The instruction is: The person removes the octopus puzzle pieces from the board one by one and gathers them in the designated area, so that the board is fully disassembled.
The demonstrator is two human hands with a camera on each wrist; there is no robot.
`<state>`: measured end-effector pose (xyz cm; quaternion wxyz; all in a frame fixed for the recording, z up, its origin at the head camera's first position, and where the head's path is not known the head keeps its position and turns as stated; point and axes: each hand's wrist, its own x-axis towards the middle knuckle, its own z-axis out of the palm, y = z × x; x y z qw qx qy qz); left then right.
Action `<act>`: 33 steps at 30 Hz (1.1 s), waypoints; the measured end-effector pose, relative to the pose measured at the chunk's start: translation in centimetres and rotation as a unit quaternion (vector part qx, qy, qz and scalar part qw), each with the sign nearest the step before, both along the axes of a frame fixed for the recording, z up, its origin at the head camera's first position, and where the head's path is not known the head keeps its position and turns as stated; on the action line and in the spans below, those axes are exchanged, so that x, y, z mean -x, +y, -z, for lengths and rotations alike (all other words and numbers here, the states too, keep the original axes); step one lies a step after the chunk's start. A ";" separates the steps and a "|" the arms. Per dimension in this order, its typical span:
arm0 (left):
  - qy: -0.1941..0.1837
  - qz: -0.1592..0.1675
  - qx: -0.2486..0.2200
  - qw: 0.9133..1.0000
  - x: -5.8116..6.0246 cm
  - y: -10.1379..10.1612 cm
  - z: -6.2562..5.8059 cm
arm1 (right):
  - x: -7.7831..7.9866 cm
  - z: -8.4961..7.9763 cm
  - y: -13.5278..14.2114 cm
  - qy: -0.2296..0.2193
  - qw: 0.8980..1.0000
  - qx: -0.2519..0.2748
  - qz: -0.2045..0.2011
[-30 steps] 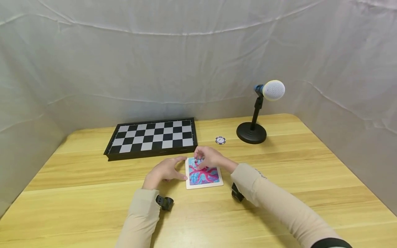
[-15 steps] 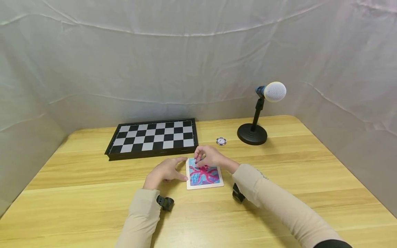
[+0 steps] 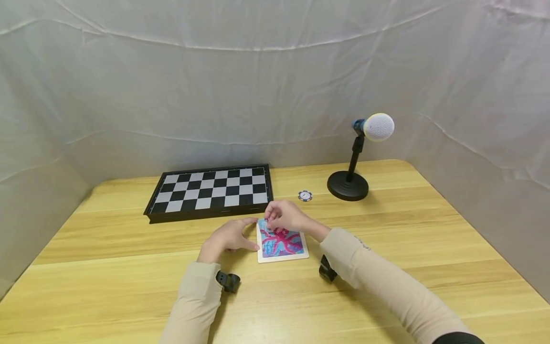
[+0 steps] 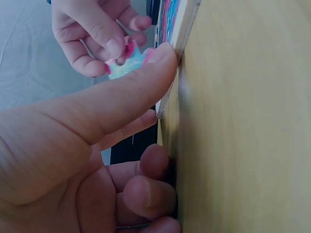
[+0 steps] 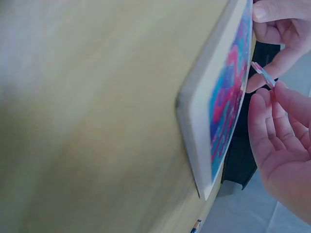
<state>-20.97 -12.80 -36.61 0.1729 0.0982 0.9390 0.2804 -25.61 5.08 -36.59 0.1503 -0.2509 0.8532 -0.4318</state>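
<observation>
A square jigsaw puzzle (image 3: 283, 248) with a pink octopus on blue lies in a pale frame on the table. My left hand (image 3: 229, 236) is at its left side, with the thumb on the frame's edge and the index finger reaching to the far left corner. In the left wrist view, that hand's other fingers are bent near the tabletop. My right hand (image 3: 287, 216) pinches a small puzzle piece (image 4: 120, 71), pink and light blue, between thumb and fingertips. The right wrist view has the piece tilted above the puzzle's far left part, near the left index finger.
A black-framed chessboard (image 3: 212, 188) lies behind the puzzle to the left. Further back on the right are a poker chip (image 3: 305, 196) and a microphone (image 3: 378, 127) on a black round-based stand (image 3: 348, 185). Grey cloth (image 3: 258, 95) hangs around the table.
My right hand has moved slightly left and away from the octopus's head, uncovering its eyes, and now pinches the piece toward the far left corner. My left hand stays in place.
</observation>
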 end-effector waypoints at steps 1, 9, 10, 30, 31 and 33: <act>-0.002 0.000 -0.001 1.000 0.0 0.0 0.0 | 0.0 -0.1 0.0 -0.008 1.000 0.011 0.002; -0.004 0.005 -0.001 1.000 -0.1 0.1 -0.1 | 0.8 -0.5 1.3 -0.053 0.994 0.087 0.039; -0.007 0.001 -0.003 1.000 0.0 0.1 0.0 | 0.9 -0.5 1.5 -0.059 0.993 0.094 0.041; -0.004 -0.007 -0.009 1.000 0.1 -0.1 0.4 | 2.8 -0.4 6.6 -0.114 0.979 0.140 0.098; -0.004 -0.007 -0.009 1.000 0.1 -0.1 0.4 | 2.9 -0.3 6.8 -0.116 0.978 0.139 0.101; -0.003 -0.005 -0.007 1.000 0.1 -0.1 0.4 | 3.1 -0.1 7.3 -0.121 0.978 0.137 0.105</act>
